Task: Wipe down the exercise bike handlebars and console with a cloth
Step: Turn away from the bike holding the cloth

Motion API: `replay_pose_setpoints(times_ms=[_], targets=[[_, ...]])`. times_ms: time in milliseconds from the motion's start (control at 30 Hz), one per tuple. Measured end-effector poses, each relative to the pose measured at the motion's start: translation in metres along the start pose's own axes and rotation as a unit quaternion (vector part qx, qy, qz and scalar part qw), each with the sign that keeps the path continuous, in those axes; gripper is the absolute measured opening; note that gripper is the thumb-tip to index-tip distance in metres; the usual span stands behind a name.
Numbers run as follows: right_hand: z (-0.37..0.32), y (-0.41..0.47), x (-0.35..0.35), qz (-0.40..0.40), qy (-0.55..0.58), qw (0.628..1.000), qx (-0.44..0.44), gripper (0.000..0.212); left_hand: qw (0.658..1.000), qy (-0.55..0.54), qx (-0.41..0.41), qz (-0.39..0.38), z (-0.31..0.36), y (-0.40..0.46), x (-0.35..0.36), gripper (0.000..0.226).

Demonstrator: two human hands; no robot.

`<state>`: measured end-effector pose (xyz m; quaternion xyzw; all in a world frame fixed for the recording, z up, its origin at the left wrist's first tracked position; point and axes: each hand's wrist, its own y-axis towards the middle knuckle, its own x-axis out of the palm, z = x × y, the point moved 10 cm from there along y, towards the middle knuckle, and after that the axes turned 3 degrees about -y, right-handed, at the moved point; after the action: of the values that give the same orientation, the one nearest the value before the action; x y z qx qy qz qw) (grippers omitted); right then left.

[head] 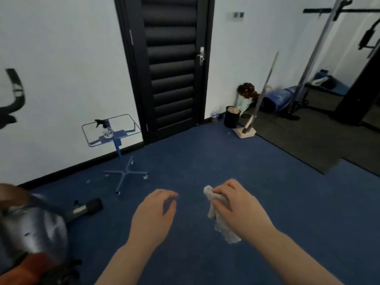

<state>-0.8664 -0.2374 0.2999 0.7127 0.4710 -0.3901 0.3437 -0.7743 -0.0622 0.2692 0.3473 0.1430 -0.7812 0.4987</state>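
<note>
Clutching the crumpled cloth [220, 212] in your closed right hand [236, 204], with your empty left hand [154, 214] loosely open and nearer, you have the bike handlebar [15, 87] far up-left, curving upright.

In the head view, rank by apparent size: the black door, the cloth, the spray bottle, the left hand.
1. black door
2. left hand
3. cloth
4. spray bottle
The hand and cloth are nearest the camera, so they look bigger than they are.
</note>
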Motion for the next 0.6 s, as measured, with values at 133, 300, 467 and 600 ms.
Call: replay_pose_setpoints(times_ms=[133, 300, 467, 600], targets=[[0.0, 0.079, 0.011, -0.012, 0.016, 0.999, -0.029, 0.017, 0.999, 0.015, -0.018, 0.027, -0.017, 0.072, -0.015, 0.021], [0.007, 0.161, 0.034, -0.039, 0.046, 0.997, -0.048, 0.016, 0.998, 0.032, -0.028, 0.036, -0.023, 0.142, -0.013, 0.021], [0.012, 0.265, 0.063, -0.064, 0.061, 0.991, -0.099, 0.014, 0.993, 0.064, -0.062, 0.084, -0.048, 0.225, -0.019, 0.021], [-0.001, 0.346, 0.073, -0.096, 0.063, 0.981, -0.158, 0.017, 0.984, 0.069, -0.107, 0.124, -0.068, 0.282, -0.034, 0.019]])
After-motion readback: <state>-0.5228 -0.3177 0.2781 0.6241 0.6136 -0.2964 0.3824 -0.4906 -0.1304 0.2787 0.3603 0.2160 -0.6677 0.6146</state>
